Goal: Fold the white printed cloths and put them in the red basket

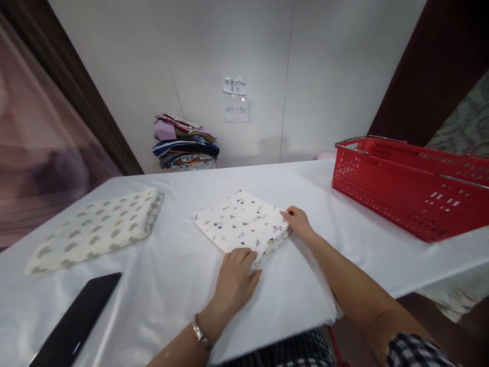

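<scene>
A folded white cloth (pixel 244 219) with small coloured prints lies in front of me, one corner pointing away. My left hand (pixel 237 278), with a silver bracelet on the wrist, grips its near corner, fingers on top and thumb at the layered edge. At the right corner, my right hand (pixel 299 221) pinches the same cloth between thumb and fingers. Several layers show along the edge between both hands. Off to the left rests another folded cloth (pixel 103 227), cream with grey-green shapes, touched by neither hand.
A white-covered table (pixel 183 295) bears everything near me. A red plastic basket (pixel 397 193) with metal handles stands at the right. A dark flat device (pixel 78 321) lies at the near left. Behind the far edge is a stack of folded fabrics (pixel 187 142), with paper signs (pixel 237 109) on the wall.
</scene>
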`<state>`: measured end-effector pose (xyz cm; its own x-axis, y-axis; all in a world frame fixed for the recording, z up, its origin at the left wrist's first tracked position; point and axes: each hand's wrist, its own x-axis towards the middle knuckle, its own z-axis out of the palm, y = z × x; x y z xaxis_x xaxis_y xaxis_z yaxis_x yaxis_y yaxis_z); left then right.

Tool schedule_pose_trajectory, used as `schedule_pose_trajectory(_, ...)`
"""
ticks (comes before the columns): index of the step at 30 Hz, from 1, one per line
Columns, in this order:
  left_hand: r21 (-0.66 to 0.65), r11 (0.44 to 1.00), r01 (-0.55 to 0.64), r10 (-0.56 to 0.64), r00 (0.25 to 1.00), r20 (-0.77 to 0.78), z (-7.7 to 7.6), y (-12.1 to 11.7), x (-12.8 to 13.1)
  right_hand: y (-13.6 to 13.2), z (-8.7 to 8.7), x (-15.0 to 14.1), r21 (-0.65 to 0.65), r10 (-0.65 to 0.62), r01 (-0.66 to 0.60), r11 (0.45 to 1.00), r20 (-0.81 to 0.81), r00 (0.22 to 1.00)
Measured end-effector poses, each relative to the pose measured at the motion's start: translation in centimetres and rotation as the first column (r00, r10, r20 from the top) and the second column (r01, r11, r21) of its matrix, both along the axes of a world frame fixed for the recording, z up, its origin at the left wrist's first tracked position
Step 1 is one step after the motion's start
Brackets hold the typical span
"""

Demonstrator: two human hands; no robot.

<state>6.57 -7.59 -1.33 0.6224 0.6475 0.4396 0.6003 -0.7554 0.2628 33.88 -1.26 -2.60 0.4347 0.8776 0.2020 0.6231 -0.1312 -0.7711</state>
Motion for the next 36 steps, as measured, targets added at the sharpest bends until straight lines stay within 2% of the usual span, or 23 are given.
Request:
schedule_pose_trajectory(3,0.001,1.0,-0.015,0.015,1.0,0.008,0.1,0.0,-0.1,0.2,-0.6,0.4,-0.027,-0.003,0.001,1.0,-0.051,0.999)
schedule_pose_trajectory(7,-0.003,1.0,-0.02,0.02,1.0,-0.005,0.1,0.1,-0.1,0.3,-0.9,0.5,0.001,-0.015,0.015,1.0,-0.023,1.0)
schedule_pose_trajectory(11,-0.006,1.0,-0.02,0.02,0.999,-0.033,0.2,0.1,-0.1,0.0,-0.5,0.4,-0.051,-0.002,0.004,0.999,0.029,1.0)
schedule_pose_trajectory(13,-0.01,1.0,-0.022,0.022,0.999,-0.046,0.3,0.1,0.0,-0.4,0.0,0.0,-0.035,0.018,-0.014,0.999,0.108,0.994)
schedule_pose_trajectory(16,-0.011,1.0,-0.024,0.023,0.998,-0.052,0.2,0.1,0.1,-1.6,1.1,-1.3,0.129,0.078,-0.121,0.984,0.3,0.951)
schedule_pose_trajectory(18,-0.007,1.0,-0.026,0.026,0.998,-0.055,0.2,0.1,0.1,-2.4,1.8,-2.5,0.179,0.173,-0.269,0.946,0.423,0.89)
schedule_pose_trajectory(19,-0.006,1.0,-0.027,0.026,0.998,-0.057,0.1,0.2,0.1,-2.7,2.0,-3.0,0.145,0.246,-0.35,0.926,0.472,0.846)
schedule_pose_trajectory(21,-0.004,1.0,-0.024,0.024,0.998,-0.057,0.1,0.1,0.2,-3.0,2.1,-3.7,-0.014,0.401,-0.463,0.886,0.524,0.751)
schedule_pose_trajectory(23,-0.01,1.0,-0.013,0.013,0.998,-0.056,0.1,0.1,0.1,-2.9,2.0,-4.0,-0.19,0.514,-0.492,0.85,0.507,0.692)
schedule_pose_trajectory(25,-0.021,1.0,0.002,-0.003,0.999,-0.049,0.3,0.0,0.1,-2.6,1.8,-3.9,-0.285,0.549,-0.47,0.835,0.477,0.686)
schedule_pose_trajectory(31,0.04,0.999,0.0,0.002,0.999,-0.035,0.0,0.1,-0.3,-2.5,1.6,-3.5,-0.32,0.534,-0.43,0.845,0.451,0.715)
schedule_pose_trajectory(36,0.041,0.999,0.007,-0.002,0.991,-0.137,-1.1,0.3,-0.2,-2.3,3.4,-4.6,-0.365,0.566,-0.437,0.822,0.435,0.7)
